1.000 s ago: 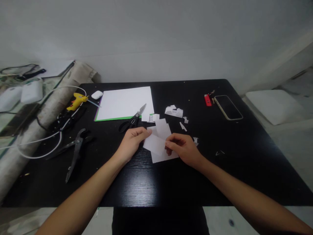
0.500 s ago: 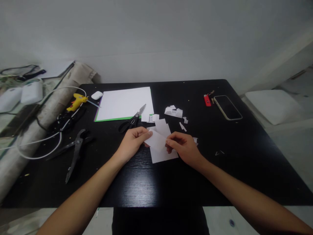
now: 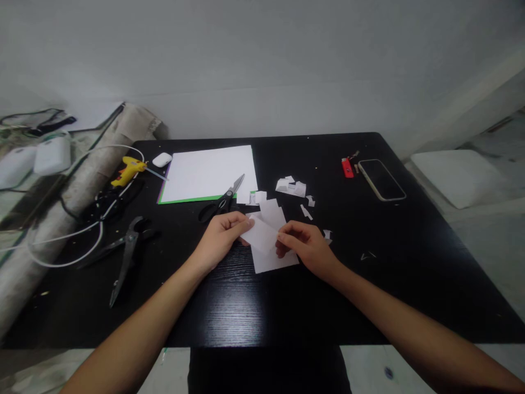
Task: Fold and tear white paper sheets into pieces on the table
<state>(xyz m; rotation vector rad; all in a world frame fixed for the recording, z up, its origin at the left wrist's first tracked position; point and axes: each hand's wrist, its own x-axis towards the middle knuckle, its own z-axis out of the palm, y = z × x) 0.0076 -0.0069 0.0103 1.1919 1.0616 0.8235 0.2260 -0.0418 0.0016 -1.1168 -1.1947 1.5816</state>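
A small white piece of paper (image 3: 261,234) is held up between my two hands, slightly tilted. My left hand (image 3: 223,235) pinches its left corner between thumb and fingers. At the opposite corner, my right hand (image 3: 307,246) grips the edge with thumb and fingertips. Beneath it, more white paper (image 3: 273,262) lies on the black table. Black-handled scissors (image 3: 223,202) rest just beyond my left hand, their blades over a stack of white sheets (image 3: 209,172) with a green edge below. Folded paper pieces (image 3: 291,187) and small scraps (image 3: 306,212) lie beyond my right hand.
Pliers (image 3: 128,246), a yellow glue gun (image 3: 130,171) and a white cable (image 3: 100,235) are at the left, by a long roll (image 3: 77,202). A white earbud case (image 3: 162,160) sits behind. A red lighter (image 3: 347,168) and a phone (image 3: 382,180) lie at the right of the table (image 3: 369,306).
Both hands keep their hold on the small paper, which has shifted only very slightly. Everything else stays in place.
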